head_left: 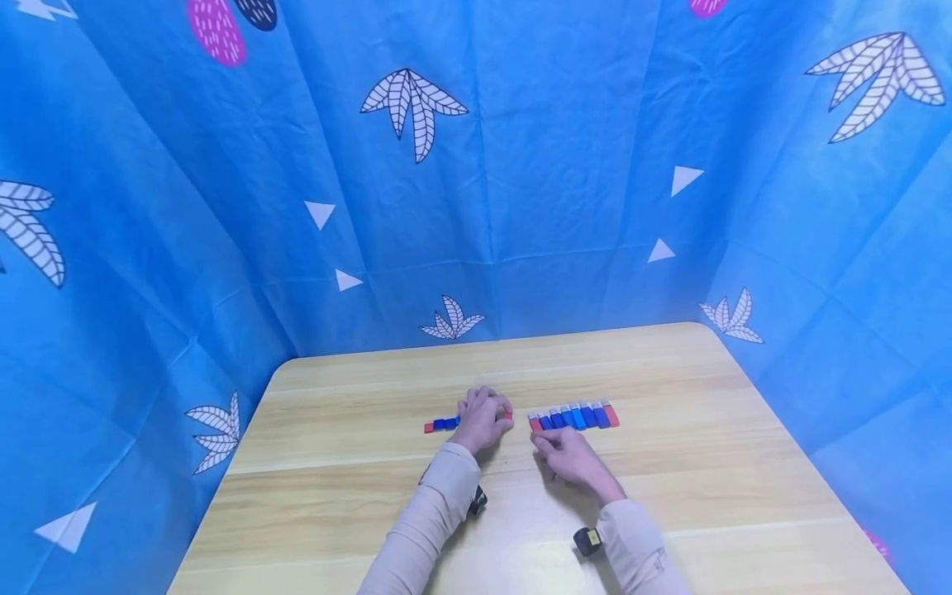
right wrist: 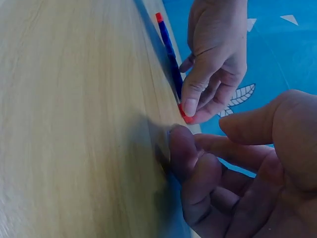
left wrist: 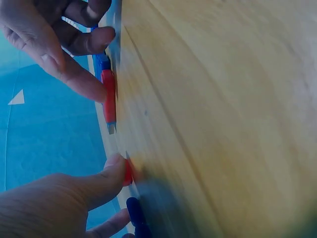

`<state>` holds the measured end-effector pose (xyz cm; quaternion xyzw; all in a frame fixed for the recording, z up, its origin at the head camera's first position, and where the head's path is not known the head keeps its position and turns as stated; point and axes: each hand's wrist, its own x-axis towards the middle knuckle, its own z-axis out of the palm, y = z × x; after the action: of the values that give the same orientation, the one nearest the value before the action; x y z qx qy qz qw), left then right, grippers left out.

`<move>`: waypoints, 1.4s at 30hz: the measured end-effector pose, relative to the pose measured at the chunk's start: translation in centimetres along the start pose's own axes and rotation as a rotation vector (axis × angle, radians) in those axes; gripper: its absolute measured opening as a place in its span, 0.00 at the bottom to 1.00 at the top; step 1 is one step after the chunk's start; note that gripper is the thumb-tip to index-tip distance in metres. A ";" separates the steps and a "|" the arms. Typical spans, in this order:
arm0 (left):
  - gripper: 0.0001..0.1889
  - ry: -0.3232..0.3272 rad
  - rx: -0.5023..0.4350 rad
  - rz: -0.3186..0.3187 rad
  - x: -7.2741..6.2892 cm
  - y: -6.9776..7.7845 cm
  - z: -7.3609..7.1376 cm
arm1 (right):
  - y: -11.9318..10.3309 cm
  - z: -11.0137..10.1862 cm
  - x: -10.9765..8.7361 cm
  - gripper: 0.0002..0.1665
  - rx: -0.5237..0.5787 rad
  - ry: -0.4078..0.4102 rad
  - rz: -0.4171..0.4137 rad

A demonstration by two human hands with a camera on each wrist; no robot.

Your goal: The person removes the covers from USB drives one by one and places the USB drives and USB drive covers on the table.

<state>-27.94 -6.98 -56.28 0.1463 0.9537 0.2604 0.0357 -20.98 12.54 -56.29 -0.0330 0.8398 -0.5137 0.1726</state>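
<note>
Several red and blue USB sticks [head_left: 579, 417] lie side by side in a row, their silver plugs facing away. My right hand [head_left: 573, 454] touches the near end of the leftmost red USB stick [left wrist: 110, 106] with a fingertip; its other fingers are bent. To the left runs a line of small red and blue caps [head_left: 439, 425], partly hidden by my left hand [head_left: 483, 417]. Its thumb and index finger pinch the red cap [right wrist: 186, 114] at the right end of that line. A blue cap [left wrist: 134, 210] sits beside it in the left wrist view.
The wooden table [head_left: 335, 463] has rounded far corners. A blue patterned cloth [head_left: 550, 207] hangs behind and at both sides. Dark wrist cameras [head_left: 587, 541] are worn at both sleeves.
</note>
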 end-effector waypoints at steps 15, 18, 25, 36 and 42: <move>0.04 -0.023 0.017 -0.013 -0.2 -0.2 -0.2 | -0.1 0.7 0.6 0.28 -0.021 0.022 -0.023; 0.06 -0.017 0.030 -0.007 -0.4 -0.1 -0.3 | -0.3 0.6 0.5 0.25 -0.004 0.049 -0.024; 0.16 0.082 0.092 0.068 -1.2 2.0 -0.3 | -0.3 -3.2 -0.4 0.14 -0.102 0.315 0.055; 0.25 -0.041 0.115 0.034 -0.8 6.7 2.3 | 2.2 -8.0 0.5 0.40 -0.405 0.337 0.018; 0.16 -0.007 0.144 0.077 -0.1 7.0 3.3 | 2.4 -7.8 0.7 0.38 -0.425 0.342 -0.018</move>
<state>-25.52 0.36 -55.60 0.1860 0.9635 0.1916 0.0185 -23.87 20.15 -55.31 0.0113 0.9454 -0.3256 0.0127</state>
